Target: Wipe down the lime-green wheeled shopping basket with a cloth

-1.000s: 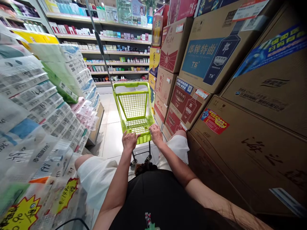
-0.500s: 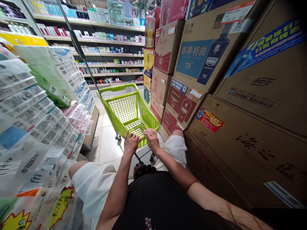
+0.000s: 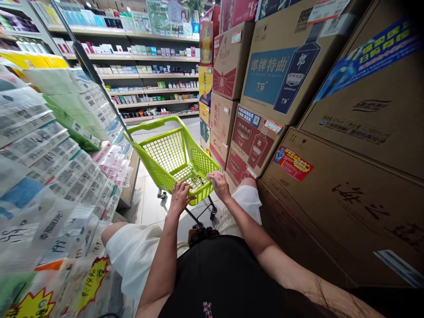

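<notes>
A lime-green plastic shopping cart (image 3: 164, 152) stands in front of me, its slatted basket holding no goods. My left hand (image 3: 180, 196) is closed over the near rim on the left, fingers curled towards the inside. At the near right corner, my right hand (image 3: 219, 183) grips the same rim, its fingertips partly hidden. A thin dark pole (image 3: 86, 62) rises from the cart's far left corner and leans to the left. Below the basket, a wheel (image 3: 213, 212) shows on the floor near my right knee.
Plastic-wrapped paper packs (image 3: 66, 163) with handwritten prices are stacked close on the left. Tall cardboard cartons (image 3: 331, 194) wall the right side. Shelves (image 3: 155, 75) of small boxed goods span the back. A tiled floor strip (image 3: 142, 194) runs beside the cart.
My right hand has shifted right to the corner of the rim, so my hands are further apart. The cart has swung slightly, and its pole now sits further left.
</notes>
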`<move>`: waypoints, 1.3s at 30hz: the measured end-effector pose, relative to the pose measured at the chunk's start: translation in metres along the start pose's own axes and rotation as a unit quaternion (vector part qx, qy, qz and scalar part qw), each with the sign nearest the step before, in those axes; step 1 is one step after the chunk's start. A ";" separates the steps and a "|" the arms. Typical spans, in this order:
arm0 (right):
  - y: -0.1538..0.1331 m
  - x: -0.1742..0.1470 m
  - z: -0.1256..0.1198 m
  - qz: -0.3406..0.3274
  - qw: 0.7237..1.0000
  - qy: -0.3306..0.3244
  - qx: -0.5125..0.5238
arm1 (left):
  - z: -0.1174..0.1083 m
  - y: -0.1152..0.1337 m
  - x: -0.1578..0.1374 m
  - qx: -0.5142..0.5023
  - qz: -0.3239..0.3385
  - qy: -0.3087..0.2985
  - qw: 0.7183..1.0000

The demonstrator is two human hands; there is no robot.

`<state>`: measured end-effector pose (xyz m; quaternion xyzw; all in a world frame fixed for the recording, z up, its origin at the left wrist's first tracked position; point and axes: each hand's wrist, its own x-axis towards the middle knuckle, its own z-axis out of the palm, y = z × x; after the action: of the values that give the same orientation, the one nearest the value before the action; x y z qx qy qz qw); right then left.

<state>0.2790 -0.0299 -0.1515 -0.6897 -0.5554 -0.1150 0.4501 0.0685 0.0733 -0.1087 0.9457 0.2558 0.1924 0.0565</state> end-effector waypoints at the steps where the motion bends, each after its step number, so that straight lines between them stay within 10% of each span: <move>1: 0.001 0.003 -0.001 0.024 1.000 0.011 -0.002 | 0.001 -0.001 0.000 0.006 -0.002 0.001 1.000; 9: -0.029 -0.012 0.009 -0.041 0.999 -0.028 0.007 | 0.013 0.010 0.004 0.016 -0.022 0.027 0.999; 16: -0.029 -0.015 0.018 0.138 0.988 0.062 0.029 | 0.003 0.019 0.005 -0.001 -0.026 0.011 1.000; 20: -0.048 -0.032 0.048 0.125 0.986 0.090 0.058 | 0.004 0.019 0.008 0.014 -0.015 -0.003 1.000; 27: 0.005 0.036 0.052 0.360 0.894 0.234 0.132 | 0.009 0.012 0.006 -0.014 0.002 -0.001 1.000; 35: -0.043 -0.009 0.083 0.291 0.912 0.245 0.156 | 0.007 0.010 0.007 -0.013 -0.007 -0.003 1.000; 39: -0.019 0.016 0.074 0.381 0.855 0.278 0.214 | 0.004 0.010 0.008 -0.007 -0.009 -0.005 1.000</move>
<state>0.2430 0.0353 -0.1736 -0.6735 -0.1113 0.0000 0.7308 0.0812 0.0692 -0.1073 0.9440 0.2623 0.1888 0.0662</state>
